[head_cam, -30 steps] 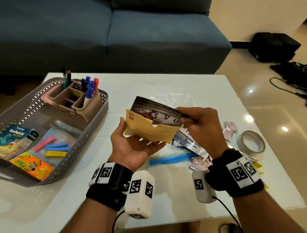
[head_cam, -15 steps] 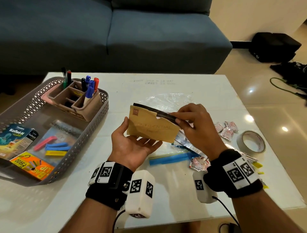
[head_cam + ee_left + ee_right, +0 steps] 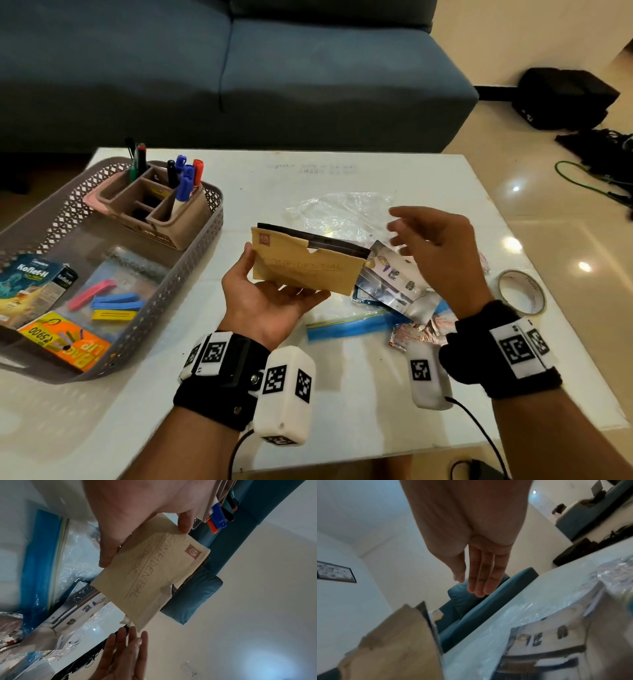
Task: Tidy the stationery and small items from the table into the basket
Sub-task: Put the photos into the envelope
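Note:
My left hand [image 3: 270,301] holds a tan envelope [image 3: 305,267] marked CONFIDENTIAL above the table, thumb on its left edge and fingers under it. A dark photo edge [image 3: 315,240] shows along the envelope's top. The left wrist view shows the same envelope [image 3: 154,572] pinched between thumb and fingers. My right hand [image 3: 435,246] hovers just right of the envelope with straight fingers [image 3: 481,580], holding nothing. The grey lattice basket [image 3: 202,246] stands at the left.
In the basket are a pink organiser with markers [image 3: 154,202], coloured clips [image 3: 109,301] and boxes [image 3: 30,284]. On the table [image 3: 342,394] lie loose photos [image 3: 397,284], a blue-edged zip bag [image 3: 346,325], sachets [image 3: 418,334], clear plastic [image 3: 339,212] and a tape roll [image 3: 522,291]. A sofa stands behind.
My right hand pushed the photo down into the envelope, then let go and drew away to the right with fingers spread. The left hand kept hold of the envelope.

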